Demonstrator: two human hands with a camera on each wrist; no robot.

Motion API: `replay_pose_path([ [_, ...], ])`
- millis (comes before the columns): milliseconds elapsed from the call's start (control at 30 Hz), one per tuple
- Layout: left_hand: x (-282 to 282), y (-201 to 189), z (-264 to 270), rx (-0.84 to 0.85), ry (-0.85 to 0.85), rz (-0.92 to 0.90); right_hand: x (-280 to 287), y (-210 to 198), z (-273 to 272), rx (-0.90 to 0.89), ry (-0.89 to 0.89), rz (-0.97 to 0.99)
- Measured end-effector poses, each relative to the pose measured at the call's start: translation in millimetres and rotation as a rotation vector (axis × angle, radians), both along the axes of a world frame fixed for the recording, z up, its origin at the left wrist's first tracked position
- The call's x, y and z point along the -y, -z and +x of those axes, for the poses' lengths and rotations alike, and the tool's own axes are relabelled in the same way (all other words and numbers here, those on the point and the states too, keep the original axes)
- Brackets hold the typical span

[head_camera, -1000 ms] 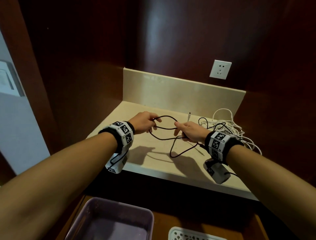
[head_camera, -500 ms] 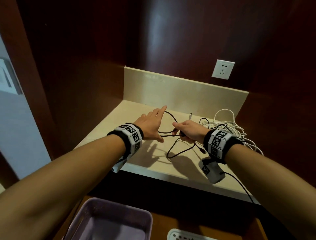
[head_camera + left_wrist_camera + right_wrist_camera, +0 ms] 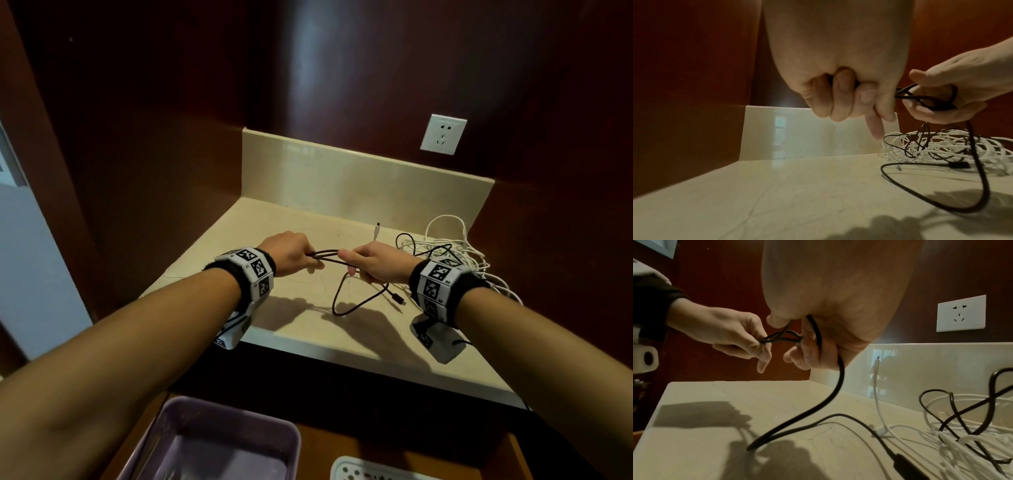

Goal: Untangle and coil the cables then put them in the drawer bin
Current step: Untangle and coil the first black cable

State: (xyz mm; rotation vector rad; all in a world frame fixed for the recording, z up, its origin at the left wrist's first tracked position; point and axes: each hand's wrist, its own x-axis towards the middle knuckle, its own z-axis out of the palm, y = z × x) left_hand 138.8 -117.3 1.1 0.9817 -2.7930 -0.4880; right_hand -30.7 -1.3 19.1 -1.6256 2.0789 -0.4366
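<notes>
Black cable (image 3: 327, 257) stretches between both hands above the table (image 3: 301, 329). Left hand (image 3: 291, 253) and right hand (image 3: 376, 262) each pinch its strands with curled fingers. White cables (image 3: 459, 253) lie tangled at right.

A white wall socket (image 3: 443, 134) is mounted on the dark red-brown wall panel (image 3: 342, 68) above the cream backsplash (image 3: 359, 181) of the counter (image 3: 291, 226). A white perforated tray (image 3: 363, 471) is seen at the lower edge, below the counter.
</notes>
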Motion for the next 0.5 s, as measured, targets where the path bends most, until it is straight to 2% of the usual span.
replay_pose_path([
  [67, 0.5, -2.2, -1.4, 0.041, 0.007, 0.01, -0.6, 0.0, -2.0, 0.013, 0.025, -0.005],
  [200, 3.0, -6.6, 0.0, 0.1, -0.031, -0.011, -0.3, -1.7, -6.2, 0.177, 0.014, -0.043],
  [300, -0.2, -9.7, 0.2, 0.128, -0.052, -0.077, -0.4, -2.6, -7.2, 0.117, -0.029, -0.076],
  [400, -4.0, -11.9, -2.8, 0.067, -0.023, -0.073, -0.3, -2.7, -6.6, 0.093, -0.016, -0.097],
  [500, -6.0, -11.1, -5.6, -0.058, 0.031, 0.07, 0.6, -2.4, -6.3, 0.079, 0.013, -0.14],
])
